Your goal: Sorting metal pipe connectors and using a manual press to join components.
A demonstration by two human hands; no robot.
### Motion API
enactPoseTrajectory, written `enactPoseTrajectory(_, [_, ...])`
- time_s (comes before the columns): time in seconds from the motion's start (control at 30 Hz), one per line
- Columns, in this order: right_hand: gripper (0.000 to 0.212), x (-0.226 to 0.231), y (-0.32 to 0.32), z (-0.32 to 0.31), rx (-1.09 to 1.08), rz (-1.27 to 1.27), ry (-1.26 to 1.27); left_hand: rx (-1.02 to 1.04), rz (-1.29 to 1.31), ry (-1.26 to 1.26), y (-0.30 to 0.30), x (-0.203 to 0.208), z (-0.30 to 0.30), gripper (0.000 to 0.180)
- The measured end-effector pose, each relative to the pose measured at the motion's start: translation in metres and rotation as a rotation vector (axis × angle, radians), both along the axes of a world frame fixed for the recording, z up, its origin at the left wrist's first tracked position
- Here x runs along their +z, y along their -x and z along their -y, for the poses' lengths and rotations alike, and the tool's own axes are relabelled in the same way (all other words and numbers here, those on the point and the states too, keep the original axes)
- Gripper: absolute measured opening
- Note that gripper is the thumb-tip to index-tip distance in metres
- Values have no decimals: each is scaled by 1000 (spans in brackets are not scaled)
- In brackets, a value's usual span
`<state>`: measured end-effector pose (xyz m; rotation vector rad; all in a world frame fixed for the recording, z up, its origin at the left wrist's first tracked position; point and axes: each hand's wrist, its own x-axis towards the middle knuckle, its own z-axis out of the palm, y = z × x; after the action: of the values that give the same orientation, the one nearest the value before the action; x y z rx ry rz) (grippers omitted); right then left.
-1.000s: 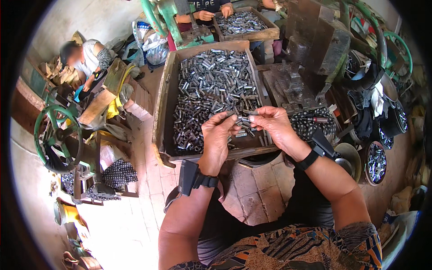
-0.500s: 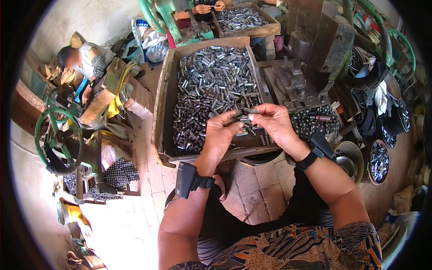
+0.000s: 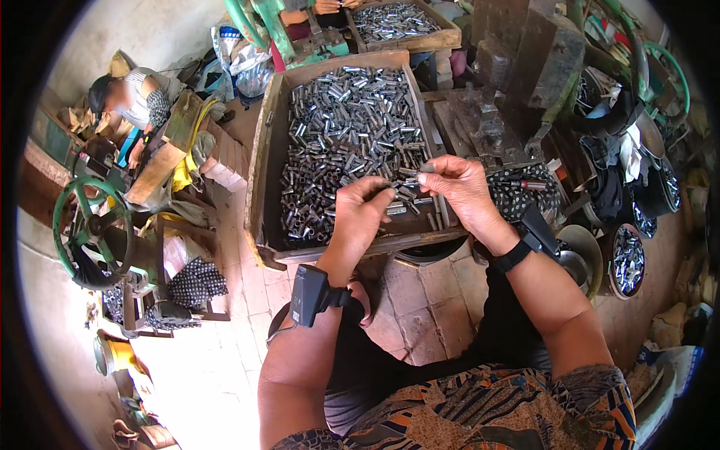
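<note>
A: Counts, pls?

B: From my remote seat I get 2 bare hands, apart but near each other over the near R part of the big tray. The right hand (image 3: 461, 189) pinches, AFAICT, 1 small silver metal tube (image 3: 407, 172) at its fingertips. The left hand (image 3: 358, 214) has thumb & index curled close; I can't tell if they meet or hold anything.

A: Containers?

B: I count 2 trays + 1 tub w/ metal pcs. The big brown rectangular wooden tray (image 3: 264, 165), under the hands, has loose silver tubes, too many to count. The smaller brown wooden tray (image 3: 420, 42) beyond it & the round dark tub (image 3: 607, 259) at R hold small silver pcs.

A: Hard to see?

B: Co-worker's hands (image 3: 326, 6) at top are partly cut off. 1 red-handled tool (image 3: 532, 184) lies on black-and-white dotted cloth (image 3: 521, 206); its tip's unclear.
</note>
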<state>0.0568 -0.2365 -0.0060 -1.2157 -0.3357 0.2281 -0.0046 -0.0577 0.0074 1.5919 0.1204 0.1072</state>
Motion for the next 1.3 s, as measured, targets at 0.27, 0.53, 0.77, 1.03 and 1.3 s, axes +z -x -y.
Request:
enactPoseTrajectory(0.27, [14,-6,12,-8,41,13,-20,77,-76,403,5,1,-1,11])
enactPoseTrajectory(0.53, [15,-3,14,-8,2,-69,-43,61,-71,470,6,2,2,14])
enactPoseTrajectory(0.77, [15,-1,17,-3,118,-263,-118,-64,-27,322,8,4,3,12])
enactPoseTrajectory(1.03, [14,-1,11,2,238,-348,-188,-115,-14,344,12,4,4,10])
enactPoseTrajectory(1.3, [16,0,8,2,268,-392,-156,-15,75,86,16,1,22,9])
